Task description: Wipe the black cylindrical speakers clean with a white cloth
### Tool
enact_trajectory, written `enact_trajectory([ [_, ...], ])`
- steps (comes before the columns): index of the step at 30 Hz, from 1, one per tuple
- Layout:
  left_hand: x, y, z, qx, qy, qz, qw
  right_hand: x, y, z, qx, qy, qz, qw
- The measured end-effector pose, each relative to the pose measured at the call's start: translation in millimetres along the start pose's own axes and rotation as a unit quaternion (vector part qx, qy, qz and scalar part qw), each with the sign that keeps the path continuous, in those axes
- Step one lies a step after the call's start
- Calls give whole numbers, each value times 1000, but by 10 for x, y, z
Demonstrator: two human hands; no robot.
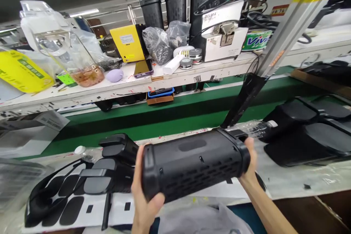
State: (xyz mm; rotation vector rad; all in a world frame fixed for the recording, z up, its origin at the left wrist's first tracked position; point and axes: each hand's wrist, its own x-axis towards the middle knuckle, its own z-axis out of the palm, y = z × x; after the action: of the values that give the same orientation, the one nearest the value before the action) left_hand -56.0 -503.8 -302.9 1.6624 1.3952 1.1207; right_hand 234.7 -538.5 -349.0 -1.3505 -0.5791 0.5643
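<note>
A long black plastic housing (197, 161) with rounded corners, slotted vents and small holes lies sideways between my hands, above the bench. My left hand (146, 197) grips its left end, thumb on the near side and fingers up along the end. At the opposite end, my right hand (250, 161) is wrapped round the rim, its fingers partly hidden. Left of the housing lie similar black units (115, 172) with grey end faces. Near them, a white sheet (95, 208) carries black rounded pads (71, 210).
A crowded shelf (175, 76) runs across the back, holding a glass jug (79, 55), a yellow box (126, 43) and a white box (222, 49). A metal post (290, 25) stands at right. More black housings (309, 135) and a plastic bottle (252, 128) lie right.
</note>
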Motion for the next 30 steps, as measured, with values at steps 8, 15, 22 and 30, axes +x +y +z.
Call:
enact_trajectory([
  [8,-5,-216,299,-196,-48,72,977,170,347,-457,144,-162,162,963],
  [15,24,-699,376,-307,84,-243,916,421,-176,116,145,-373,188,897],
  [22,-407,-820,-112,-236,225,-269,907,1135,693,1790,-355,-423,-181,814],
  [30,-840,-911,-250,-231,377,-303,844,1295,1001,2274,-427,-498,-219,723],
])
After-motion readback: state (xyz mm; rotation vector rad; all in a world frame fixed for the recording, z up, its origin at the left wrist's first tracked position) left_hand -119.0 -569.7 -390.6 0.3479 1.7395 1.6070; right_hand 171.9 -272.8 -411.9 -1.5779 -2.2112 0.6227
